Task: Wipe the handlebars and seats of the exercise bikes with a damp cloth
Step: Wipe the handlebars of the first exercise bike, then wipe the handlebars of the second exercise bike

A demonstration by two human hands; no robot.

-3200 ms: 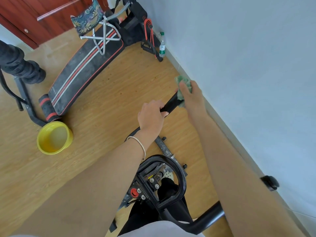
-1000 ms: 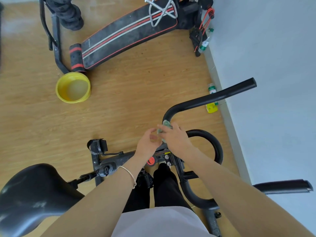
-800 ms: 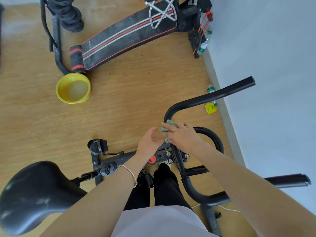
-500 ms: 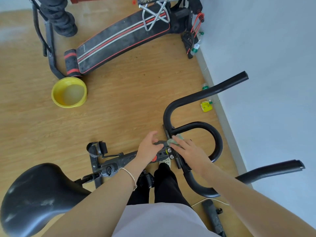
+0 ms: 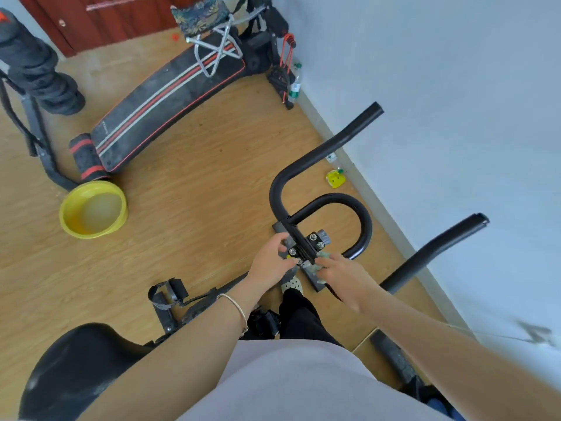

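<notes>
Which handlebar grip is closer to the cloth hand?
The near grip, which runs toward the wall just beyond the right hand holding the cloth. The far grip lies farther up the floor, past the centre loop.

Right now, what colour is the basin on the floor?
Yellow; the basin shows clearly in the head view.

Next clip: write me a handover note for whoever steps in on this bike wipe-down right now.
Right hand: pressing the green cloth against the handlebar clamp plate.
Left hand: empty, fingers steadying the clamp's other side.
Handlebars: both grips bare; which parts are already wiped cannot be told.
Seat: lower left, untouched now.
Yellow basin of water sits on the floor to the left.
Left: finish the bars, then the seat.
</notes>
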